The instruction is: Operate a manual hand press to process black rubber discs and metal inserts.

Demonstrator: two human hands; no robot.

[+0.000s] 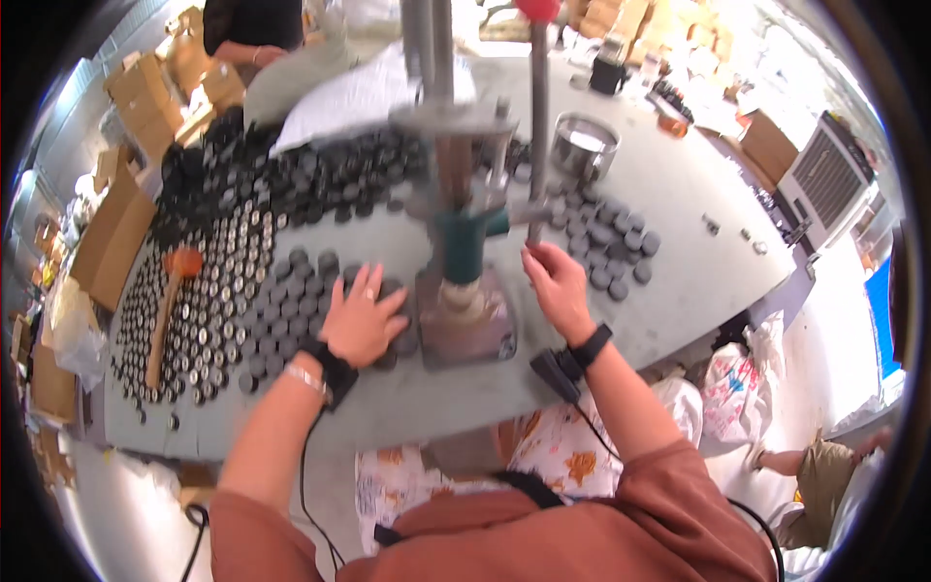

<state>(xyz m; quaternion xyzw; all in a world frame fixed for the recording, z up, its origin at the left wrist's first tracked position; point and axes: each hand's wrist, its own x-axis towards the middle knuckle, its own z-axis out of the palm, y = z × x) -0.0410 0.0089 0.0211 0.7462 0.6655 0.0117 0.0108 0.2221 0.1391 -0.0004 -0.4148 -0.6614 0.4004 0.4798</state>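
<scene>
My left hand [364,325] is open, its fingers spread over a cluster of dark round caps [291,303] laid flat on the table. Just right of it stands a hand press [464,247] with a green middle part and a square metal base [467,325]. My right hand [559,289] is on the press's other side, close below the lower end of its long lever [539,126], which has a red knob on top. Its fingers are curled together; whatever they hold, if anything, is hidden. More dark caps [617,242] lie beyond that hand.
Rows of caps with shiny centres [204,335] cover the table's left side, with an orange-headed mallet [167,310] on them. A dark heap of parts [223,179] and a metal cup [585,145] are farther back. Another person [254,34] is at the far left.
</scene>
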